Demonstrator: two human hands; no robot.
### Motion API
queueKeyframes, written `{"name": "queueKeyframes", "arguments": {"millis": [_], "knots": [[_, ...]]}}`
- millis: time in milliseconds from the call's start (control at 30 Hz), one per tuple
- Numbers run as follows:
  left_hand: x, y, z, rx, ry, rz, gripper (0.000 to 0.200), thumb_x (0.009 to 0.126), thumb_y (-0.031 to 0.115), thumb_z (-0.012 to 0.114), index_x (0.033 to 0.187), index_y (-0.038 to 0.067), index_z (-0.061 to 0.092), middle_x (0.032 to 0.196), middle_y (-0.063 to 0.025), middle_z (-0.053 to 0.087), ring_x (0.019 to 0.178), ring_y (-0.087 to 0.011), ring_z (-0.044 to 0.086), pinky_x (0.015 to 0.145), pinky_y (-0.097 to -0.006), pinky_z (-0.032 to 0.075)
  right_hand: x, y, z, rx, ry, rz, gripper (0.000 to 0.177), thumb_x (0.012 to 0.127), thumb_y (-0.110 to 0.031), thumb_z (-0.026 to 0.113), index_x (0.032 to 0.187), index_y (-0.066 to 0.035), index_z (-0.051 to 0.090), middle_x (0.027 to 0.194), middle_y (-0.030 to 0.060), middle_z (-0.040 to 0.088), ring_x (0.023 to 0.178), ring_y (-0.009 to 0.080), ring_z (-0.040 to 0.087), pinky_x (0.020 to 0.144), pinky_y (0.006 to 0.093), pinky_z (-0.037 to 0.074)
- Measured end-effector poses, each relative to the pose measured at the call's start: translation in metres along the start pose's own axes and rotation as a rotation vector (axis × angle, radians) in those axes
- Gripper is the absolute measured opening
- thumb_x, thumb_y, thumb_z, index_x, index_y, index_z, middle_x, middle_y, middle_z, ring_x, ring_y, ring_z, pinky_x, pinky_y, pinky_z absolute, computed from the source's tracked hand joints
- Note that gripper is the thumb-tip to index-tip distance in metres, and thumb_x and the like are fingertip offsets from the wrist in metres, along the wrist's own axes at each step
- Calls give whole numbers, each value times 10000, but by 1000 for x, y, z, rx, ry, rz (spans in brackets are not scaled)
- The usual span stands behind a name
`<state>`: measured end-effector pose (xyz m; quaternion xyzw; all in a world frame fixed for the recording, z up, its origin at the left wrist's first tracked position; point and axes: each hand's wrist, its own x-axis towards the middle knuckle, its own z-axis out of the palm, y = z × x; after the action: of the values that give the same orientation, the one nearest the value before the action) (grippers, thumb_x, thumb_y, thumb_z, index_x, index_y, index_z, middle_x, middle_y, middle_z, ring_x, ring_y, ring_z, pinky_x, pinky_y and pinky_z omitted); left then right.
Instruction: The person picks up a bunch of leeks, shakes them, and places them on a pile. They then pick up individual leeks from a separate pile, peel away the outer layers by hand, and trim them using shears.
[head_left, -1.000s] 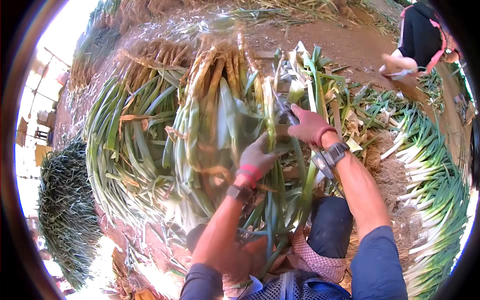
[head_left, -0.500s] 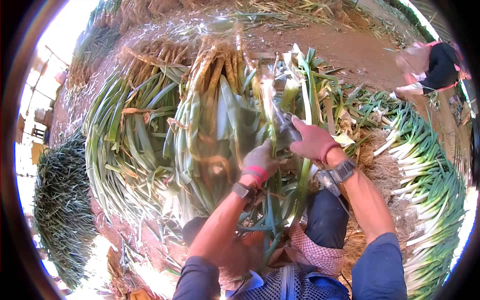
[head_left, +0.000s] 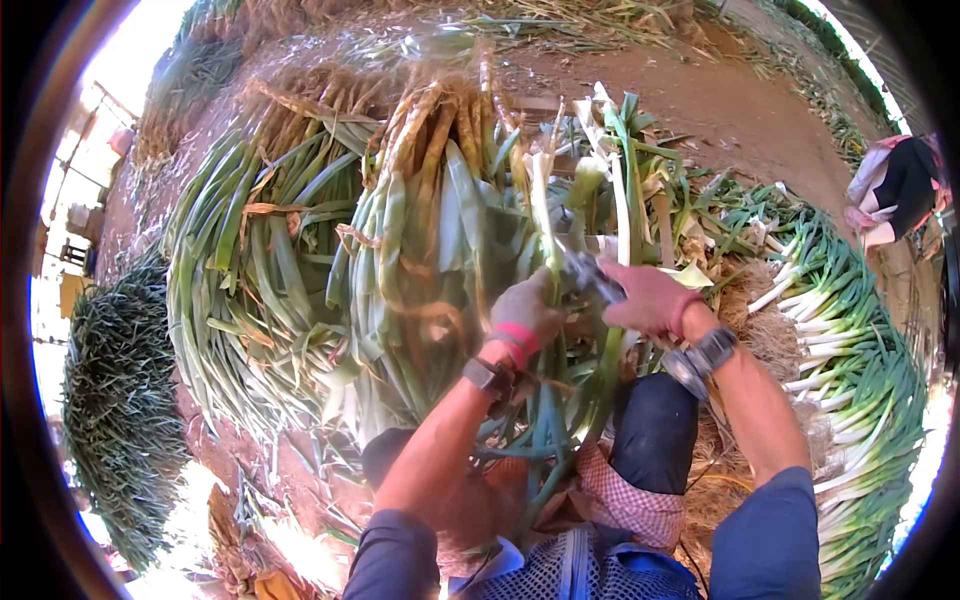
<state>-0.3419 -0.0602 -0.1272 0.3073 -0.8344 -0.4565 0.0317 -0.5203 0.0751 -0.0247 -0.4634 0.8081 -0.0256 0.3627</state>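
My left hand [head_left: 527, 312], in a grey and pink glove, is closed around a green onion stalk [head_left: 541, 205] whose pale end points up. Just right of it, my right hand [head_left: 645, 297], gloved too, grips a dark tool [head_left: 588, 272] that reaches to the stalk; its exact shape is blurred. Left of my hands lies a large heap of untrimmed onions [head_left: 385, 240], roots at the top and leaves hanging toward me. Another onion with a white stem [head_left: 622, 215] stands upright behind my right hand.
Cleaned onions [head_left: 835, 370] with white stems lie in a curved row at the right, beside cut roots [head_left: 765, 330]. A dark green leaf pile [head_left: 125, 410] is at the far left. Another person [head_left: 900, 190] is at the upper right, near the bare soil [head_left: 660, 90].
My right hand and the tool have shifted slightly right and down. The stalk in my left hand now shows more clearly. At the upper right, the other person has moved right and down in view.
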Motion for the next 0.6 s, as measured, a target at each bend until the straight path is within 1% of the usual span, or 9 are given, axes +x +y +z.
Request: {"name": "queueKeyframes", "arguments": {"millis": [133, 233, 267, 333, 367, 400, 467, 533, 600], "knots": [[-5, 8, -4, -176, -49, 0, 745, 780, 194, 793, 1446, -68, 582, 1196, -274, 743, 1094, -309, 756, 974, -395, 558, -66, -1, -4, 30, -119, 55, 901, 819, -385, 709, 1598, -26, 435, 1098, 288, 732, 965, 383, 733, 905, 448, 572], [-12, 11, 11, -236, -61, 39, 776, 773, 196, 802, 1472, -47, 570, 1191, -264, 747, 1074, -295, 758, 961, -386, 562, -99, 23, 6, -3, 18, -58, 946, 796, -379, 737, 1597, 13, 422, 1275, 309, 681, 1123, 428, 696, 1023, 455, 533], [-18, 15, 16, -236, -63, 39, 776, 773, 196, 802, 1472, -47, 570, 1191, -264, 747, 1074, -295, 758, 961, -386, 562, -108, 34, 11, -2, 17, -56, 946, 796, -379, 737, 1597, 13, 422, 1275, 309, 681, 1123, 428, 696, 1023, 455, 533], [-33, 23, 29, -148, -123, 15, 689, 789, 213, 799, 1424, 10, 625, 1154, -246, 759, 1033, -310, 763, 938, -385, 570, -117, 52, 21, -90, 154, -216, 931, 792, -384, 714, 1598, -17, 427, 1140, 275, 715, 1030, 428, 707, 922, 450, 562], [-40, 20, 45, -142, -127, 39, 551, 815, 238, 779, 1325, 65, 665, 1075, -229, 764, 983, -339, 764, 895, -413, 582, -127, 27, 0, -46, 46, -4, 927, 796, -387, 722, 1596, -17, 435, 1229, 295, 691, 1116, 431, 691, 977, 442, 553], [-45, 20, 62, -69, -120, 84, 454, 843, 275, 766, 1241, 88, 652, 1003, -227, 752, 927, -398, 752, 849, -463, 589, -125, 29, -1, -47, 45, -7, 927, 796, -387, 722, 1596, -17, 435, 1229, 295, 691, 1116, 431, 691, 977, 442, 553], [-66, 34, 77, -75, -234, 61, 463, 860, 296, 755, 1254, 97, 617, 969, -238, 736, 906, -453, 732, 806, -520, 582, -124, 35, -2, 80, 138, -46, 935, 784, -373, 742, 1588, 1, 444, 1257, 308, 686, 1120, 415, 701, 1009, 436, 539], [-87, 40, 96, 7, -371, 214, 462, 879, 305, 737, 1263, 91, 594, 957, -248, 729, 898, -486, 715, 786, -554, 572, -115, 34, 6, 43, 130, -79, 936, 785, -372, 738, 1594, -9, 439, 1247, 307, 689, 1102, 416, 704, 992, 438, 545], [-103, 50, 103, 61, -532, 236, 442, 884, 262, 700, 1270, 75, 595, 937, -248, 730, 898, -477, 722, 784, -563, 569, -102, 36, 10, 4, 114, -116, 936, 786, -372, 733, 1601, -19, 434, 1236, 307, 693, 1084, 417, 707, 975, 441, 551]]}}
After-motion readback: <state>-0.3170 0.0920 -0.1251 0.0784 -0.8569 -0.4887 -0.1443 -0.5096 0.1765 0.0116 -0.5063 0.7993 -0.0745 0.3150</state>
